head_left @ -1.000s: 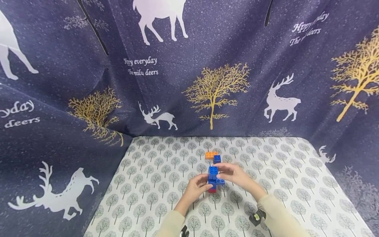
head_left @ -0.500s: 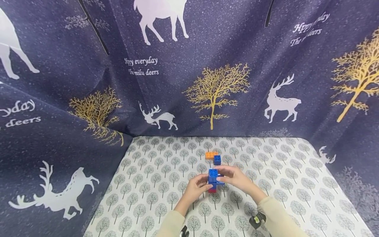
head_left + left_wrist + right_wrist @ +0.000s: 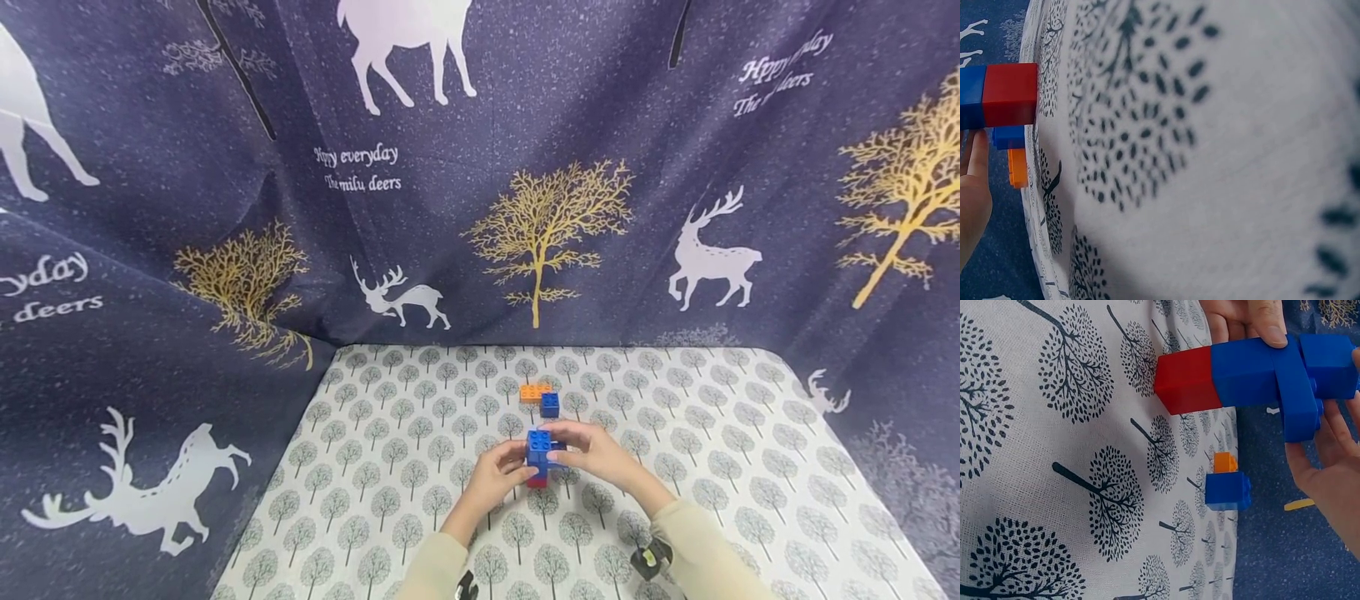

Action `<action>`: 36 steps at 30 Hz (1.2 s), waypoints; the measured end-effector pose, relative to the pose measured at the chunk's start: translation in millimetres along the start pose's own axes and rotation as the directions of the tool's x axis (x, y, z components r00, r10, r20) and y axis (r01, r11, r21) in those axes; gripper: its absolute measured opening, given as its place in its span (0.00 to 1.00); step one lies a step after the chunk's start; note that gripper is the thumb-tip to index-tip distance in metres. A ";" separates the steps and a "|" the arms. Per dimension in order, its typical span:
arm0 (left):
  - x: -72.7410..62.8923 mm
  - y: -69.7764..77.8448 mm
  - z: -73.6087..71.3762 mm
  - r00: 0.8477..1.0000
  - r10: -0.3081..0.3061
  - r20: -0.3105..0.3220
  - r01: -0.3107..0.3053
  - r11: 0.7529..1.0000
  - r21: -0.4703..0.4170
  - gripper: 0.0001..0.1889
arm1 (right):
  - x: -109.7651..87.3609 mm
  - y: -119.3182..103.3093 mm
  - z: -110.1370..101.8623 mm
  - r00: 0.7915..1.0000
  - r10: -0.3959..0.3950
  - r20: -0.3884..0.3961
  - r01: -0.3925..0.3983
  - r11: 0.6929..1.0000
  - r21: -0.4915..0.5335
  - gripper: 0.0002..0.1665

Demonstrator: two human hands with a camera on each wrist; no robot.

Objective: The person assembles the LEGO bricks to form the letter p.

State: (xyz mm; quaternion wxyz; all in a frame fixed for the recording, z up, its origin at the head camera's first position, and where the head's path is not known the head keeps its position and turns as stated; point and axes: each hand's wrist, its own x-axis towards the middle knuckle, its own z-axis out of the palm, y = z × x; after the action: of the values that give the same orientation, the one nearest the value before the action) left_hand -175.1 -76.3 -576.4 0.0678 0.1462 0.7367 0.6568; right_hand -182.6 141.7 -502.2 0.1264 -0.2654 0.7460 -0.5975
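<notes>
Since a second ago, our right hand (image 3: 600, 454) has slid slightly nearer the block tower (image 3: 537, 457), and the wide blue brick that jutted out to the right now shows less past our fingers; little else has shifted.

The tower stands upright on the tree-patterned tablecloth (image 3: 720, 433), a red brick (image 3: 1186, 381) at its foot and blue bricks (image 3: 1272, 372) stacked above. We hold it from both sides: our left hand (image 3: 495, 477) has its fingers curled against the left face, and our right hand pinches the upper blue bricks, thumb and fingers wrapped round the crosswise piece. Both grasps look closed on the tower.

Just beyond it lie a loose small blue brick (image 3: 551, 405) and an orange brick (image 3: 534, 392), touching or nearly so.

We judge the risk to be in the pressing: if our right hand pushes off-centre on the overhanging piece, the narrow stack could tip or a joint could pop apart. A slip could also knock the tower into the two loose bricks.
</notes>
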 end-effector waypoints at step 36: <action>0.0 -2.9 -1.0 1.000 0.023 0.014 -0.023 1.000 -0.019 0.20 | 5.7 18.2 1.8 0.999 0.007 -0.040 -0.008 1.000 -0.019 0.23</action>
State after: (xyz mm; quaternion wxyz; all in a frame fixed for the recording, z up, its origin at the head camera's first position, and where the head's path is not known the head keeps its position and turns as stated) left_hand -175.8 -77.6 -579.1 0.0669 0.1587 0.7284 0.6632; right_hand -190.8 139.7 -519.4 0.1112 -0.2516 0.7551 -0.5951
